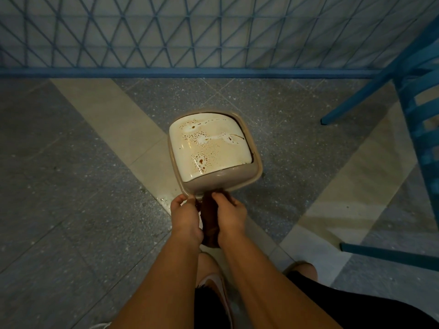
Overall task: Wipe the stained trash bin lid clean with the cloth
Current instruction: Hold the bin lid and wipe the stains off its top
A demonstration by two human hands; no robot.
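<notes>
While both hands point(187, 217) grip stained lid point(209, 148), blue chair point(418, 110) beside

The floor point(71, 162) under me is dark speckled stone crossed by pale beige bands that meet in a V. The trash bin point(215, 184) stands on one pale band, and small wet drops point(161, 199) glisten on the floor just beside its near left corner. To my right, blue chair legs point(356, 100) rest on the floor, and a blue lattice fence point(190, 72) runs along its far edge
</notes>
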